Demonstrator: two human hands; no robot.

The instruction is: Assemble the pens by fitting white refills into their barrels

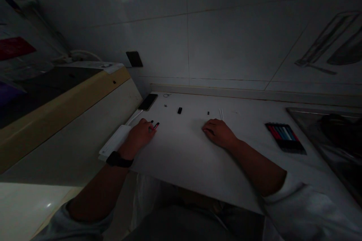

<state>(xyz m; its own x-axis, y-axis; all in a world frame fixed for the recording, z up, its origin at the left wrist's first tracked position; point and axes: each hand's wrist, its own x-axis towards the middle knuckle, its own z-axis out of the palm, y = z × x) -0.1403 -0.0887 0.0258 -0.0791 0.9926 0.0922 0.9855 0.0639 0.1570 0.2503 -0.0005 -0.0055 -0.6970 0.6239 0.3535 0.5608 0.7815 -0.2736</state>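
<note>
My left hand rests at the left side of the white tabletop, its fingers closed around a slim red-and-black object. A black tip shows beside it, and I cannot make out whether it is a second piece. My right hand lies on the table with fingers curled and nothing visible in them. Just beyond it are thin white sticks and a tiny dark piece. Between the hands, farther back, sits a small black object. A tiny metallic bit lies to its left.
A phone lies at the back left, near a white box with a cable. To the right is a black pouch of red, blue and white sticks, beside a metal-edged sink or tray. A tiled wall stands behind.
</note>
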